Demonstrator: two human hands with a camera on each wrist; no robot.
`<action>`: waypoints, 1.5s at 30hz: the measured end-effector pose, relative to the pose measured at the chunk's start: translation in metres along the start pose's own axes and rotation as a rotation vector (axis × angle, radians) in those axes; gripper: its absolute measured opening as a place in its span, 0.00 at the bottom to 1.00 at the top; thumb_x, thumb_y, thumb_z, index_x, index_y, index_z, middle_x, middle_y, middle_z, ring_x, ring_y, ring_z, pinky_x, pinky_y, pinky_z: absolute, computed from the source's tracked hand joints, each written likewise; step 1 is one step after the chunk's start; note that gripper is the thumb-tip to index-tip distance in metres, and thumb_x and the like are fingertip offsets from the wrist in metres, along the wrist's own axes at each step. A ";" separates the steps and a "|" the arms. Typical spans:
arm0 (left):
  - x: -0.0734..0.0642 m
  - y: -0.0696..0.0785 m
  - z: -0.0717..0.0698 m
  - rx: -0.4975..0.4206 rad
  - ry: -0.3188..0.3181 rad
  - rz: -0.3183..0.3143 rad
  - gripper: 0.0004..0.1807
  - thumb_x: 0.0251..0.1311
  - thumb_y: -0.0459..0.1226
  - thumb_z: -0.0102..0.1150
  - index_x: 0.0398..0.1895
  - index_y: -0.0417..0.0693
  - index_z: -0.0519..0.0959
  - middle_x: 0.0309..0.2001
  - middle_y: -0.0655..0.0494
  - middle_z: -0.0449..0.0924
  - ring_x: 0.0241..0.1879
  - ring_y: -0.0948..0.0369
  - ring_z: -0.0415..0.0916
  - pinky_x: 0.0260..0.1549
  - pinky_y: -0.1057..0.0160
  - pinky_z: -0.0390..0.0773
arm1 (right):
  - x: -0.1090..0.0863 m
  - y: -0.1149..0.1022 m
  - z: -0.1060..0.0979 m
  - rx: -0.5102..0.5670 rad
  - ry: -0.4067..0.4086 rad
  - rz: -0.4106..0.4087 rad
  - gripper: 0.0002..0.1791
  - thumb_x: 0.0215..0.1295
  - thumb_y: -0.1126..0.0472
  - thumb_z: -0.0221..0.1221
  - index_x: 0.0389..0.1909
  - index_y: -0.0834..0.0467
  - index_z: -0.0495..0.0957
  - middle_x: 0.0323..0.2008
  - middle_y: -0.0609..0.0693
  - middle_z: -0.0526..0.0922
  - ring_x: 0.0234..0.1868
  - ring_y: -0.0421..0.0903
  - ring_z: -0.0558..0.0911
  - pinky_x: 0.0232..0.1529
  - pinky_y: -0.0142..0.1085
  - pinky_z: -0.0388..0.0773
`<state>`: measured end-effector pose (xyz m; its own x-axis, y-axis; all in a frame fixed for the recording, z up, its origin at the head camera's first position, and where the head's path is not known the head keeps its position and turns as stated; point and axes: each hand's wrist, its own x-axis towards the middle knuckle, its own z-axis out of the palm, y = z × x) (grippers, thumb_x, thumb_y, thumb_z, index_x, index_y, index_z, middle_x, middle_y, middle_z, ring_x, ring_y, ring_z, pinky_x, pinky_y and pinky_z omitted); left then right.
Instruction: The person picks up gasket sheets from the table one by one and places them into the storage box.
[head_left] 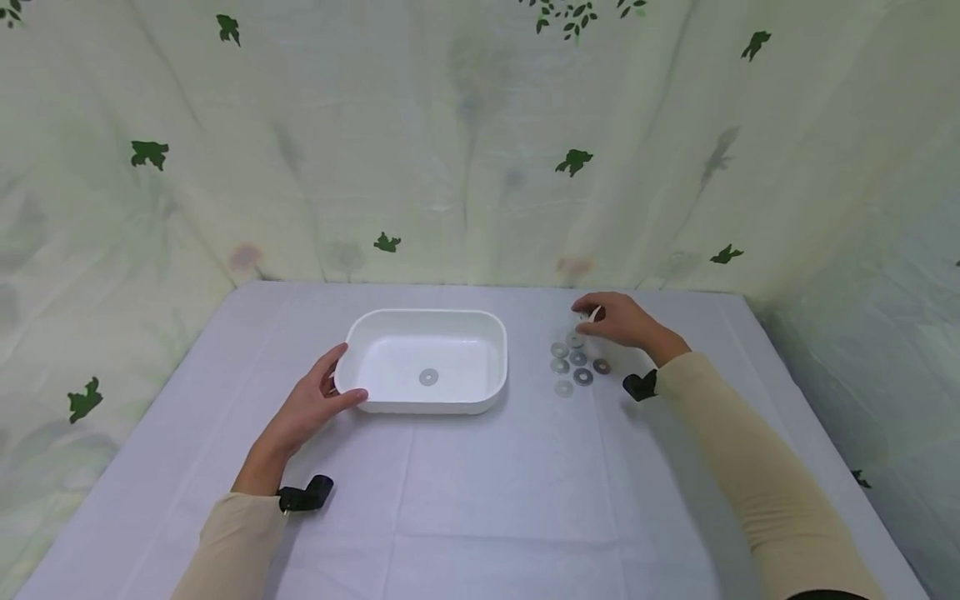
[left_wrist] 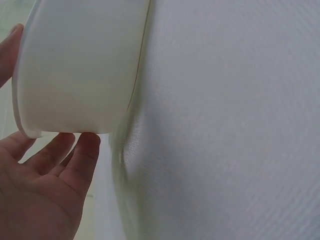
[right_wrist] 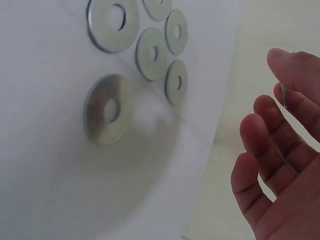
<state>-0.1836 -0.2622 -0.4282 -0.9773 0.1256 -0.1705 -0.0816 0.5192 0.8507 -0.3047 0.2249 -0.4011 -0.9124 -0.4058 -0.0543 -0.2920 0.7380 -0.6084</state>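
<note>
At the left end of a white oval-cornered dish (head_left: 420, 408), my left hand (head_left: 311, 408) grips the wall, thumb at the near corner and fingers at the far side. In the left wrist view, fingertips (left_wrist: 89, 140) touch the dish's outer wall (left_wrist: 80, 75). One flat metal washer (head_left: 428, 377) lies on the dish's floor. To the right, my right hand (head_left: 618, 321) pinches a washer (right_wrist: 284, 96) between thumb and fingertip, seen edge-on in the right wrist view. Just below that hand, several loose washers (head_left: 582, 377) lie grouped on the cloth.
A white cloth (head_left: 495, 500) with faint creases covers the table. Behind it hangs a pale curtain (head_left: 465, 167) with green leaf prints, continuing along both sides. A black wrist camera (head_left: 306, 494) is strapped to the left wrist, another (head_left: 640, 386) to the right.
</note>
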 end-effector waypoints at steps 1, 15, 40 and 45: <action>0.000 -0.001 0.000 -0.003 0.000 -0.003 0.55 0.61 0.46 0.67 0.81 0.53 0.39 0.81 0.43 0.41 0.76 0.42 0.54 0.43 0.87 0.65 | 0.000 -0.003 0.000 0.000 -0.002 -0.003 0.24 0.66 0.57 0.64 0.61 0.60 0.76 0.55 0.60 0.81 0.49 0.52 0.79 0.50 0.45 0.76; 0.000 -0.002 0.001 -0.008 -0.003 0.005 0.55 0.61 0.46 0.67 0.81 0.54 0.39 0.81 0.44 0.40 0.77 0.42 0.51 0.44 0.88 0.64 | 0.010 -0.075 0.007 0.004 -0.052 -0.154 0.23 0.64 0.57 0.66 0.59 0.56 0.78 0.55 0.54 0.82 0.48 0.49 0.79 0.49 0.41 0.78; 0.002 -0.004 0.001 0.014 0.011 -0.011 0.56 0.60 0.48 0.68 0.81 0.53 0.39 0.81 0.43 0.42 0.77 0.42 0.53 0.45 0.87 0.64 | 0.057 -0.160 0.074 0.108 -0.142 -0.291 0.22 0.63 0.56 0.66 0.58 0.54 0.80 0.56 0.50 0.83 0.47 0.47 0.81 0.50 0.34 0.77; 0.002 -0.004 0.001 0.012 0.012 -0.006 0.55 0.61 0.47 0.67 0.81 0.53 0.39 0.81 0.43 0.42 0.77 0.41 0.53 0.47 0.86 0.65 | 0.059 -0.160 0.077 0.100 -0.140 -0.276 0.22 0.63 0.55 0.66 0.58 0.53 0.80 0.56 0.47 0.83 0.47 0.47 0.81 0.49 0.34 0.77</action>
<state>-0.1854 -0.2631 -0.4326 -0.9791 0.1127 -0.1692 -0.0848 0.5302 0.8436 -0.2899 0.0409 -0.3680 -0.7522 -0.6587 0.0191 -0.4869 0.5360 -0.6896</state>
